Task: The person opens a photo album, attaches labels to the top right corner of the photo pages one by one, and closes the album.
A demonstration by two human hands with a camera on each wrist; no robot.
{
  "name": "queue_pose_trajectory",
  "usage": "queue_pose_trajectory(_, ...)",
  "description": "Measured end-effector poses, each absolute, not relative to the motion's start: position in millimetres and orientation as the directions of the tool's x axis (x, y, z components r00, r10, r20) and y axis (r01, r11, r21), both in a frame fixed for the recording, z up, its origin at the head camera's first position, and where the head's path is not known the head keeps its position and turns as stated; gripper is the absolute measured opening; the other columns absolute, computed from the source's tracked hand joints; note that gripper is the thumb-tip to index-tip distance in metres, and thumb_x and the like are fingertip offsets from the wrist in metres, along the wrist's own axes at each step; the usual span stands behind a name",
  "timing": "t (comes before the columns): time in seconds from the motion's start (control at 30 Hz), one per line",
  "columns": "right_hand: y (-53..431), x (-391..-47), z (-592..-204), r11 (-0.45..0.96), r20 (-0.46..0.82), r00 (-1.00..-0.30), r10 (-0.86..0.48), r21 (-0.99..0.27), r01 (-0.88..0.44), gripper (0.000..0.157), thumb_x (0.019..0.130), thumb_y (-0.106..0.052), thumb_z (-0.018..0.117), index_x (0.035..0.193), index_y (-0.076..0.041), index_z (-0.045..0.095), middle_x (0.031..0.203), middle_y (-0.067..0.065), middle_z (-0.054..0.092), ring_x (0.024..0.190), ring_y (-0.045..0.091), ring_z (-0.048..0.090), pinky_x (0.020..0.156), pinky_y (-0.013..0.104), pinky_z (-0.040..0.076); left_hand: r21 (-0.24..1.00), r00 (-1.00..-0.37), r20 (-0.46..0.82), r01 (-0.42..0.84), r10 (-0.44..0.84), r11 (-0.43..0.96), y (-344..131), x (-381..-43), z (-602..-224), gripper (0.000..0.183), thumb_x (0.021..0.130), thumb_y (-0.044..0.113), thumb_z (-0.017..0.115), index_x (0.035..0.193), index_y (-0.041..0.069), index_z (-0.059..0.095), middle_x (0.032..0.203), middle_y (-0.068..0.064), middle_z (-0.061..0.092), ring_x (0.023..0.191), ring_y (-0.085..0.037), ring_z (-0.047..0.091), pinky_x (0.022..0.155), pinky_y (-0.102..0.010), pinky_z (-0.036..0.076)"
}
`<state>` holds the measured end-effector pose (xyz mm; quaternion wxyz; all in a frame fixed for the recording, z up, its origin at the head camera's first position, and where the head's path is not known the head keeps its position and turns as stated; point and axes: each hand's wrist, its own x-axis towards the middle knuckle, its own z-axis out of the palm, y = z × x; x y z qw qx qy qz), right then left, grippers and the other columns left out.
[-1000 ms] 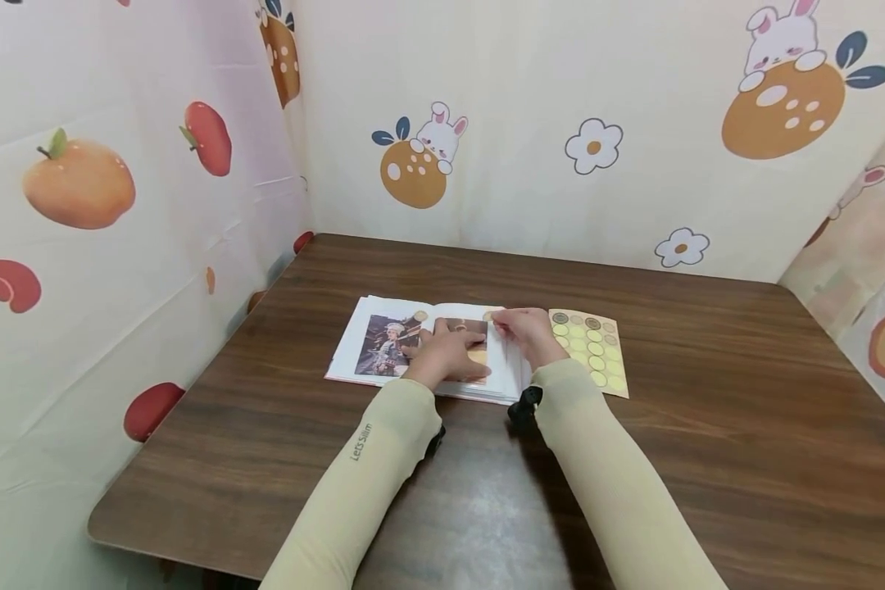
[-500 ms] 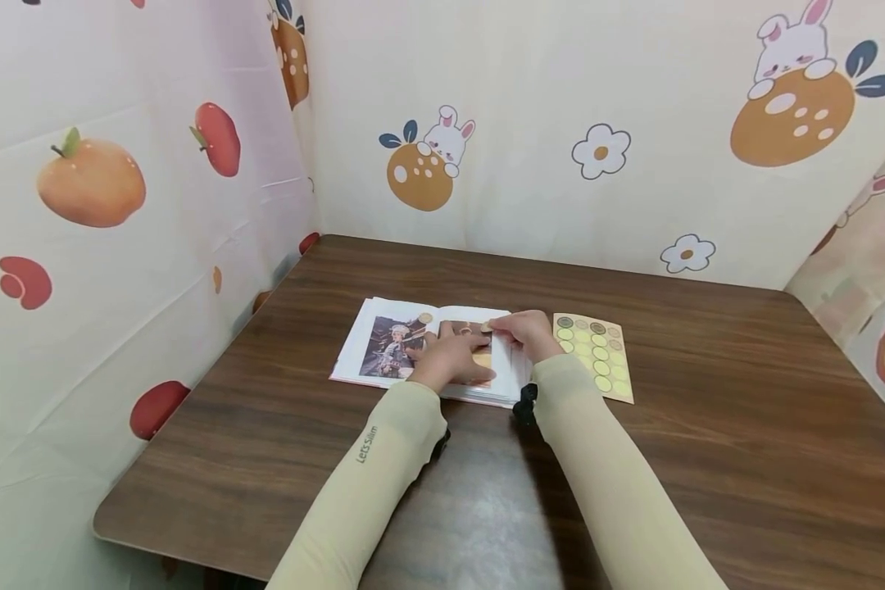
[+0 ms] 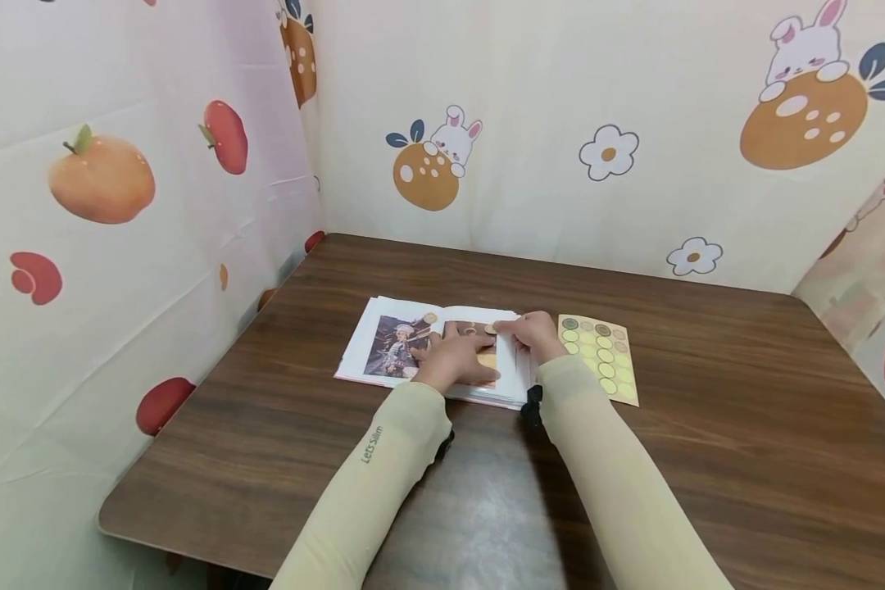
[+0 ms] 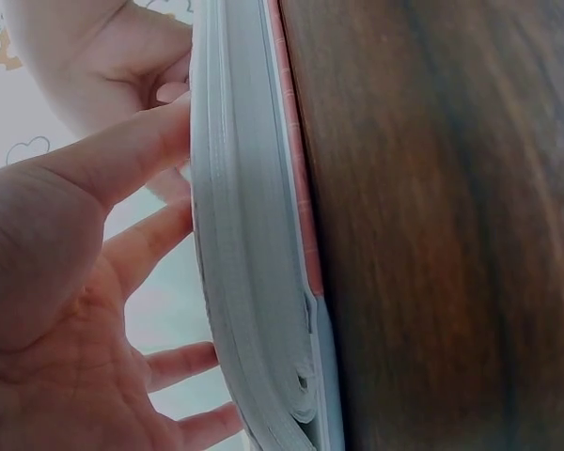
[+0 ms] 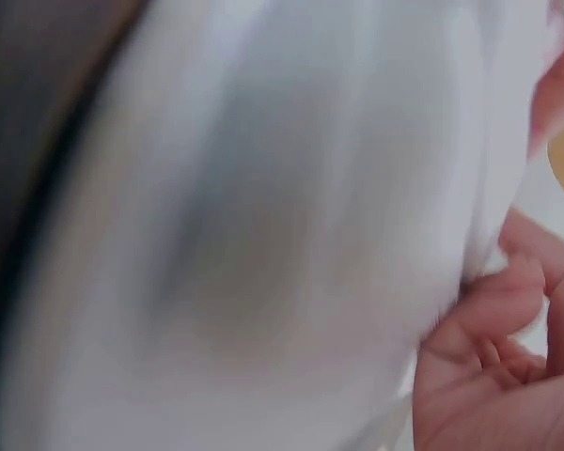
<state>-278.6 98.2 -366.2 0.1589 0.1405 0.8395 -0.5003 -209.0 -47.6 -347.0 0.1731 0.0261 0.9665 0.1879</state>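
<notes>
A book (image 3: 515, 373) lies open on the wooden table, with a picture on each facing page. My left hand (image 3: 451, 360) rests on the right page, fingers spread over its picture (image 3: 489, 360). In the left wrist view, the fingers (image 4: 155, 235) lie against the page beside the thick page edges. My right hand (image 3: 533, 334) pinches a small round gold sticker (image 3: 491, 329) at the picture's upper right corner. Its fingers are curled in the right wrist view, with the thumb near the index finger. Another round sticker (image 3: 430, 318) sits at the left picture's upper right corner.
A yellow sheet of round stickers (image 3: 623, 381) lies right of the book, partly behind the right hand. The brown table (image 3: 708, 426) extends on both sides. Printed cloth (image 3: 531, 147) hangs behind and to the left of it.
My right hand has brought the round sticker slightly nearer to me, from above the right picture onto its upper right corner. The left hand stays spread on the page. The head view has shifted slightly.
</notes>
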Motion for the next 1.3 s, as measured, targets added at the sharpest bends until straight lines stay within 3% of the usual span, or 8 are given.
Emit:
queue_pose_trajectory(0.1,105,-279,-365,0.301,-0.488,-0.873,0.002,-0.832,0.466,0.029,0.092,-0.029,0.051,0.084,-0.002,0.058,0.056,0.0,0.042,0.05,0.012,0.038,0.046,0.023,0.032,0.372,-0.936,-0.333,-0.019,0.114,0.928,-46,-209,-347,0.066,0.079,0.053,0.066,0.138,0.042,0.041,0.148,-0.01,0.02,0.13,-0.046,0.018,0.091,-0.076,0.01)
queue_pose_trajectory(0.2,108,-276,-362,0.157,-0.551,-0.831,-0.083,-0.83,0.535,0.037,0.091,-0.021,0.035,0.107,0.002,0.059,0.057,0.0,0.041,0.049,0.011,0.035,0.045,0.021,0.028,0.372,-0.935,-0.336,-0.022,0.112,0.928,-46,-209,-348,0.066,0.078,0.053,0.067,0.138,0.041,0.042,0.148,-0.01,0.022,0.13,-0.045,0.019,0.091,-0.077,0.009)
queue_pose_trajectory(0.37,102,-271,-359,0.093,-0.572,-0.79,-0.222,-0.819,0.567,0.048,0.086,-0.015,0.029,0.124,0.004,0.052,0.055,-0.001,0.039,0.046,0.009,0.03,0.042,0.019,0.022,0.367,-0.939,-0.329,-0.032,0.097,0.93,-48,-209,-348,0.065,0.078,0.052,0.067,0.137,0.042,0.043,0.147,-0.01,0.023,0.128,-0.045,0.021,0.091,-0.077,0.009)
queue_pose_trajectory(0.8,98,-262,-364,0.137,-0.574,-0.754,-0.318,-0.815,0.563,0.045,0.088,-0.012,0.031,0.128,-0.002,0.049,0.049,-0.004,0.036,0.04,0.004,0.026,0.038,0.015,0.017,0.354,-0.943,-0.325,-0.046,0.077,0.934,-48,-210,-349,0.065,0.076,0.054,0.068,0.136,0.043,0.044,0.145,-0.011,0.023,0.129,-0.043,0.021,0.091,-0.077,0.009)
queue_pose_trajectory(1.0,102,-264,-363,0.033,-0.591,-0.72,-0.363,-0.78,0.625,0.039,0.089,-0.007,0.029,0.123,-0.002,0.047,0.048,-0.005,0.036,0.036,0.003,0.027,0.036,0.014,0.017,0.361,-0.946,-0.311,-0.03,0.09,0.932,-45,-209,-347,0.065,0.076,0.054,0.068,0.136,0.042,0.045,0.145,-0.011,0.025,0.129,-0.044,0.022,0.091,-0.077,0.009)
queue_pose_trajectory(1.17,103,-267,-362,-0.024,-0.581,-0.675,-0.454,-0.75,0.661,0.05,0.092,-0.005,0.025,0.14,-0.004,0.035,0.049,-0.006,0.035,0.036,0.003,0.027,0.034,0.013,0.02,0.357,-0.946,-0.311,-0.033,0.086,0.934,-45,-208,-348,0.064,0.077,0.053,0.068,0.136,0.043,0.045,0.145,-0.01,0.024,0.129,-0.044,0.022,0.091,-0.077,0.01)
queue_pose_trajectory(1.3,103,-268,-364,-0.06,-0.564,-0.669,-0.483,-0.741,0.669,0.054,0.091,-0.003,0.024,0.145,-0.008,0.027,0.05,-0.006,0.036,0.036,0.003,0.026,0.033,0.014,0.02,0.366,-0.945,-0.313,-0.027,0.096,0.93,-45,-208,-348,0.064,0.077,0.052,0.068,0.136,0.043,0.044,0.145,-0.01,0.023,0.128,-0.044,0.023,0.092,-0.076,0.01)
